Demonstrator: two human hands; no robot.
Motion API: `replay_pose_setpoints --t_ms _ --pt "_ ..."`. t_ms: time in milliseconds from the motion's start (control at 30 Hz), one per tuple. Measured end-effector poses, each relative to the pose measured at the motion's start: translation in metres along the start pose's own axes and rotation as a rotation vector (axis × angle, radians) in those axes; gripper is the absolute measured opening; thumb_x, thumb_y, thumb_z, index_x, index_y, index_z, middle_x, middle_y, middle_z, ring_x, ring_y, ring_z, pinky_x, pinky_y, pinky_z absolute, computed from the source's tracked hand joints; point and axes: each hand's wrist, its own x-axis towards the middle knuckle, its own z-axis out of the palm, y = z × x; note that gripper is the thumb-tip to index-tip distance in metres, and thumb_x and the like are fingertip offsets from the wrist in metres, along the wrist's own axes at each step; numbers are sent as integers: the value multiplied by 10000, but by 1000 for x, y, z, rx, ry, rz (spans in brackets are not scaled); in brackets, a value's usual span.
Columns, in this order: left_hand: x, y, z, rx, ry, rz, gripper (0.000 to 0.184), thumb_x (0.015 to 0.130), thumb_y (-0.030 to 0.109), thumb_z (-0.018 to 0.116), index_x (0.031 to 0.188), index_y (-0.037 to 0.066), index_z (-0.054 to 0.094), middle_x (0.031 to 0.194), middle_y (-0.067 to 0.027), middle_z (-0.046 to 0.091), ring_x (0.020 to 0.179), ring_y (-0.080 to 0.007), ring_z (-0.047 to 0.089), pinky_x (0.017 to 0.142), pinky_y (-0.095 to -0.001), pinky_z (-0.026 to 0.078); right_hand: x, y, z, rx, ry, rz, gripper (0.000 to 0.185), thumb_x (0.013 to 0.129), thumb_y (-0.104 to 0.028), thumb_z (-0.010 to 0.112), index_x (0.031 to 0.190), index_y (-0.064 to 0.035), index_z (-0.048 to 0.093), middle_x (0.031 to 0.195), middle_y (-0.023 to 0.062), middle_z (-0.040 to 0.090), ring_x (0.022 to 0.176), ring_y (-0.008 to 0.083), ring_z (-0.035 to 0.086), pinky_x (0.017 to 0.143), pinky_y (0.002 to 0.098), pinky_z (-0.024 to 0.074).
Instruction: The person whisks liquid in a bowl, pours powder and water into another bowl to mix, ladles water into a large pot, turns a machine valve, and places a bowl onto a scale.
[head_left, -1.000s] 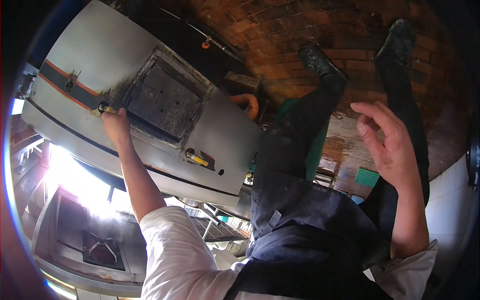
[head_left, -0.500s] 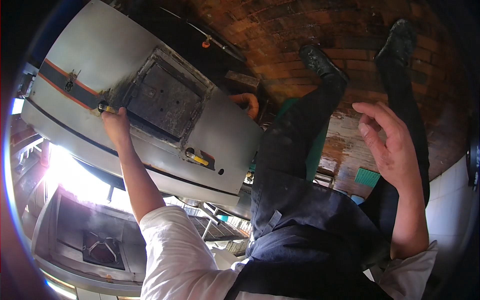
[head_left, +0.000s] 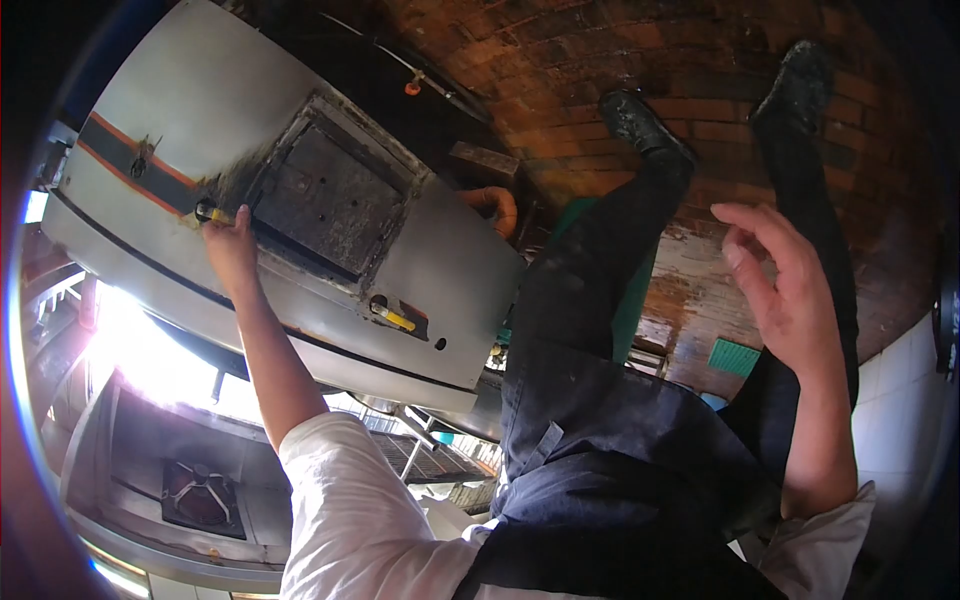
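Observation:
My left hand is closed on a yellow-handled gas valve on the front panel of a metal stove. Its thumb sticks up beside the valve, and the hand covers part of the handle. A second yellow valve handle sits further along the same panel. Between the two handles is a dark, grimy square access plate. My right hand hangs in the air over my right leg, fingers loosely bent and apart, with nothing in it.
A burner in a steel counter stands at lower left, near a bright glare. An orange hose and a pipe with a red knob lie beyond the stove. My shoes rest on the brown tile floor; a green mat lies there.
My left hand has shifted slightly at the valve; its thumb now stands higher and less of the yellow handle shows. My right hand has moved only a little.

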Motion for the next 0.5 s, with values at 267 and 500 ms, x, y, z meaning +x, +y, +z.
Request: replay_pose_setpoints --t_ms 267,500 --pt "-167 95 -10 -721 -136 -124 596 840 271 731 1273 27 402 726 -39 541 643 -154 527 627 -324 472 18 74 22 -272 181 42 250 939 -108 560 1174 -34 604 1032 172 650 928 288 631 845 319 478" --pt "-356 56 1 -1106 -935 -169 602 876 294 656 1376 96 385 793 -125 615 784 -307 632 741 -416 492 -45 1 85 -513 155 -180 253 929 -122 565 1154 -24 626 1128 200 649 1039 334 632 886 368 490"
